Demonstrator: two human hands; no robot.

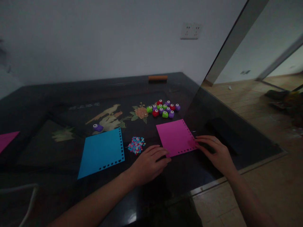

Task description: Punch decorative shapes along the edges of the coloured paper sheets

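Observation:
A pink paper square [175, 137] with punched holes along two edges lies on the dark table [71, 94]. My left hand [149, 164] rests flat on the table, fingertips touching the pink paper's near left corner. My right hand [215, 153] lies flat at the paper's near right corner, fingertips on its edge. Neither hand holds anything. A blue paper square [101, 151] with heart-shaped holes along two edges lies to the left. A small heap of punched confetti [136, 145] sits between the two papers.
Several small paper punches [163, 108] in green, red and purple cluster behind the pink paper; a lone purple punch [97, 127] sits behind the blue paper. Another pink sheet [6, 140] shows at the left edge. A dark flat object [222, 134] lies right. An orange bar [157, 78] lies at the back.

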